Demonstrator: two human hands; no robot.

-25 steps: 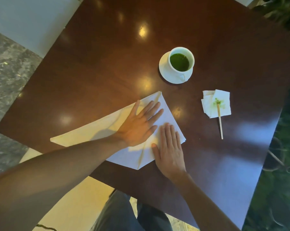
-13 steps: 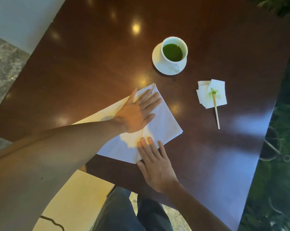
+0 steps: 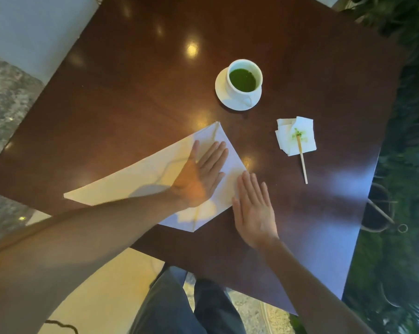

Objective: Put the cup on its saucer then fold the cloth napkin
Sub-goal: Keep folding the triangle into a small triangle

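Note:
A white cup (image 3: pixel 244 79) of green drink stands on its white saucer (image 3: pixel 221 91) at the middle of the dark wooden table (image 3: pixel 131 80). The white cloth napkin (image 3: pixel 136 179) lies folded into a long flat shape near the table's front edge. My left hand (image 3: pixel 200 174) presses flat on the napkin's right part, fingers straight. My right hand (image 3: pixel 254 208) lies flat beside it, fingertips at the napkin's right edge, palm on the table.
A crumpled paper tissue (image 3: pixel 296 136) with a green stain and a wooden stir stick (image 3: pixel 303 160) lie right of the napkin. Plants border the table on the right. My legs show below the table's near corner.
My right hand slid from the napkin's lower corner up along its right edge. My left hand stays pressed on the napkin. The camera view shifted.

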